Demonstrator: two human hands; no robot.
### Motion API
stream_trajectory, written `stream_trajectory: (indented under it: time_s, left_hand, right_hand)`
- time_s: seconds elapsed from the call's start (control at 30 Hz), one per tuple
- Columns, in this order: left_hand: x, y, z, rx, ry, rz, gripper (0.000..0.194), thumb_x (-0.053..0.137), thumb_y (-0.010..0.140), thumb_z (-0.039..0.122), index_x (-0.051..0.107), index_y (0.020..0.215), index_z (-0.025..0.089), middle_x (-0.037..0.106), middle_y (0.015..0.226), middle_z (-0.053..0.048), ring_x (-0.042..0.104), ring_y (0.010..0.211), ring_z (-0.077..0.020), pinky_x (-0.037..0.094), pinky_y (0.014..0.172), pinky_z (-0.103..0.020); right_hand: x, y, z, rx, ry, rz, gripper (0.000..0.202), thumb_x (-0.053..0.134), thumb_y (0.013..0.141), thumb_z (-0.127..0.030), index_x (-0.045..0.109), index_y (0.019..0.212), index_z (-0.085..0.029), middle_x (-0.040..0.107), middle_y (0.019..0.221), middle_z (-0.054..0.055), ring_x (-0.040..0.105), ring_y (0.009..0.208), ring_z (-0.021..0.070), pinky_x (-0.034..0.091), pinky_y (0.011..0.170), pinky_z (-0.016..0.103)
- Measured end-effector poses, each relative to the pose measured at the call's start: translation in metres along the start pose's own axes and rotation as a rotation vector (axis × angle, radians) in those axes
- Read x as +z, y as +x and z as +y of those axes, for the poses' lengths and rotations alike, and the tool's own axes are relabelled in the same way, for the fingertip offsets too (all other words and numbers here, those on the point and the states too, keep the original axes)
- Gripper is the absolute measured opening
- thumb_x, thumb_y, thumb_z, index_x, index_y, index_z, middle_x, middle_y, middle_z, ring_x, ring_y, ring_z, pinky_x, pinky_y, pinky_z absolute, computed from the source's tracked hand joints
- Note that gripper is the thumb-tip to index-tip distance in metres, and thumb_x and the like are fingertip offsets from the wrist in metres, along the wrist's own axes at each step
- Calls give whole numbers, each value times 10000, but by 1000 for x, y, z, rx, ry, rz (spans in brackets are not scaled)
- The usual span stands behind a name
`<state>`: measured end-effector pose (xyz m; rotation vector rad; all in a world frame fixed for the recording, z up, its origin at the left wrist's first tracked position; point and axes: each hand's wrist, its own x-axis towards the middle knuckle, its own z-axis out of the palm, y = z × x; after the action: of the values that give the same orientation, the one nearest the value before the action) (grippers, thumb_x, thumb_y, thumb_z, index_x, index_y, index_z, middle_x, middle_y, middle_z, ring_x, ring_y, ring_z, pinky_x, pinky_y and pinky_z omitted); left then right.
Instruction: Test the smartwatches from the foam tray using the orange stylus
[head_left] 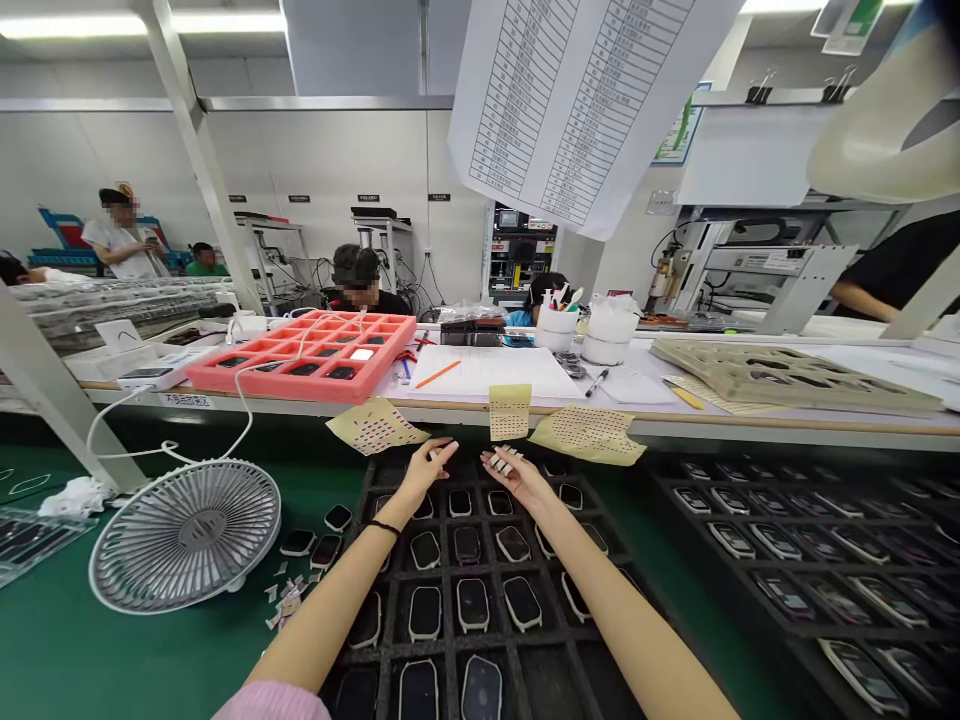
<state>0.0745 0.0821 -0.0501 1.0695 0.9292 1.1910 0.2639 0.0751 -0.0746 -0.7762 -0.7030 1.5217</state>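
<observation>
My left hand (pixel 428 471) hovers above the far left of a black foam tray (pixel 551 672), its fingers curled together. White covers show at some fingertips; anything between them is too small to make out. Level with it, my right hand (pixel 517 478) is held with bent, closed fingers, white bands around several of them. Whether it pinches something cannot be seen. Smartwatches (pixel 472 605) with dark screens lie in the tray's compartments under both arms. Just beyond my hands, yellow sticker sheets (pixel 510 412) with rows of small marks hang from the shelf edge.
A grey fan (pixel 202 535) stands left, near small paper scraps (pixel 286 602) and loose watches (pixel 298 543). Another black tray (pixel 795 600) of watches lies right. The shelf bears a pink foam tray (pixel 360 385), papers (pixel 495 372) and a beige tray (pixel 810 385). Other people sit beyond.
</observation>
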Motion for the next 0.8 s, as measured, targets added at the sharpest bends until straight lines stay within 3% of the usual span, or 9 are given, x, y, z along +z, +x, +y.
stream_trajectory:
  time_s: [0.1, 0.2, 0.4, 0.8]
  left_hand:
    - [-1, 6, -5, -133, -163, 33, 299, 519, 838, 355, 627, 917, 88, 509, 587, -2, 498, 495, -92, 382, 430, -185]
    - [-5, 8, -5, -222, -326, 45, 237, 400, 856, 171, 610, 891, 67, 516, 572, -22, 505, 466, -92, 382, 416, -186]
    - [-10, 9, -2, -281, -561, 61, 244, 457, 732, -26, 576, 880, 128, 604, 743, -58, 625, 646, -127, 455, 518, -202]
    - [-11, 16, -15, -255, -655, 123, 267, 489, 725, -65, 540, 846, 167, 590, 900, -68, 644, 808, -157, 472, 539, -199]
  right_hand:
    - [-3, 2, 1, -16, 6, 26, 221, 794, 610, -223, 649, 761, -151, 724, 791, 65, 687, 863, 228, 552, 814, 366]
    - [-2, 2, 5, -12, 0, 29, 231, 800, 596, -215, 656, 759, -136, 724, 786, 80, 693, 839, 237, 559, 797, 378]
    - [-1, 1, 7, -8, -18, 42, 226, 798, 588, -191, 666, 762, -132, 726, 771, 79, 698, 806, 233, 562, 788, 384]
    - [2, -3, 7, -13, -47, 52, 235, 802, 575, -181, 664, 761, -141, 729, 774, 76, 697, 814, 247, 562, 788, 403]
